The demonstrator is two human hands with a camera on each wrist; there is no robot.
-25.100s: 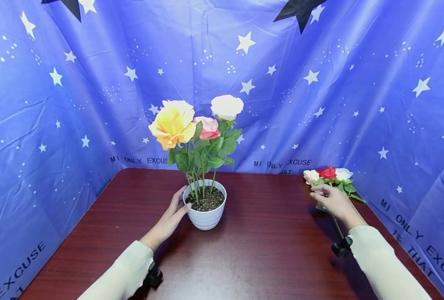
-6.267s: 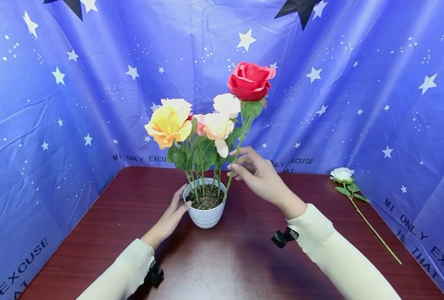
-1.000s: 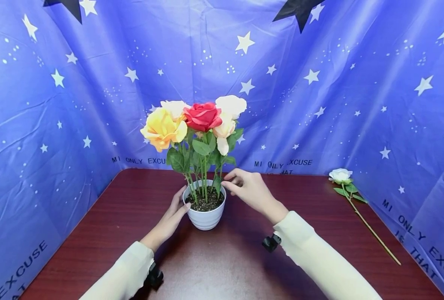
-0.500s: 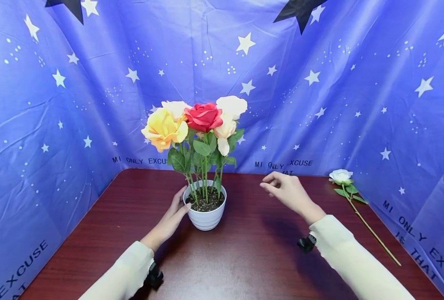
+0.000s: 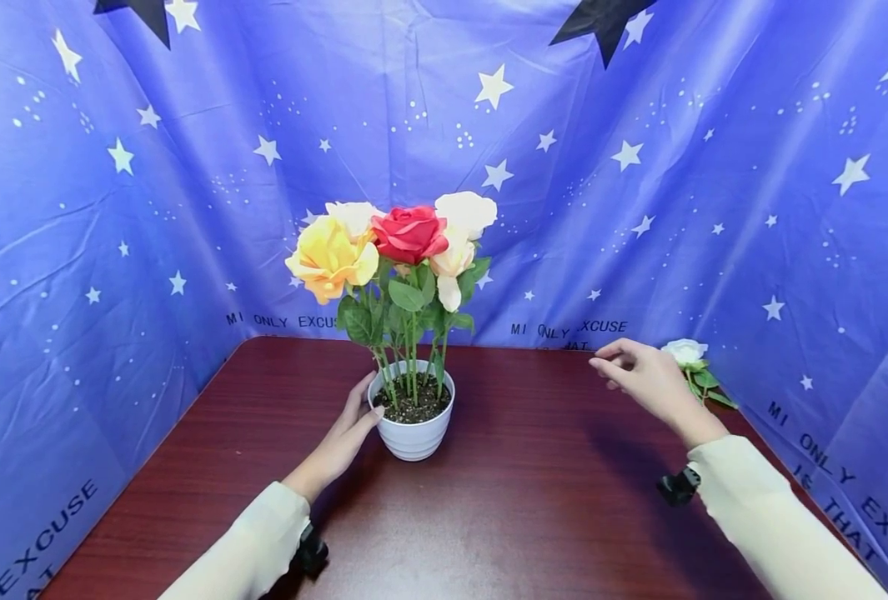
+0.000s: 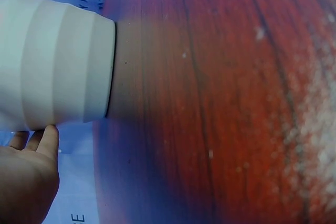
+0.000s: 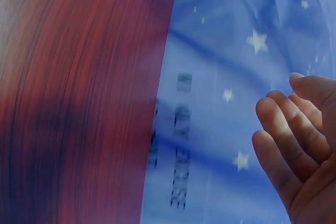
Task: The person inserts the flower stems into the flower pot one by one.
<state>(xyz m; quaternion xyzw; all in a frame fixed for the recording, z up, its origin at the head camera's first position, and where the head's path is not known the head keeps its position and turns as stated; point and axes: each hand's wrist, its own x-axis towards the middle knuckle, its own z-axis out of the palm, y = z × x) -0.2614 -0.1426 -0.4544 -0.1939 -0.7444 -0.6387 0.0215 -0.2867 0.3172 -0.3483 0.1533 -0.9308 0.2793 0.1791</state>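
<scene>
A white flowerpot [image 5: 413, 437] filled with dark soil stands upright at mid-table, holding several artificial roses. A red rose [image 5: 411, 234] is at the front centre, a yellow rose [image 5: 333, 260] to the left, pale ones around them. My left hand [image 5: 342, 433] holds the pot's left side, thumb at the rim; the left wrist view shows its fingertips against the ribbed wall. My right hand [image 5: 657, 387] is above the right part of the table, fingers loosely bent and nothing in them. Just beyond it lies a white rose [image 5: 685, 352], its stem mostly hidden by the hand and arm.
The dark red wooden table [image 5: 534, 500] reaches back to a blue star-printed cloth [image 5: 564, 208] that hangs on three sides. The white rose lies close to the table's right edge.
The red rose went from my right hand into the pot. Over the last second that hand has left the pot and moved right towards the white rose. The left hand stays on the pot.
</scene>
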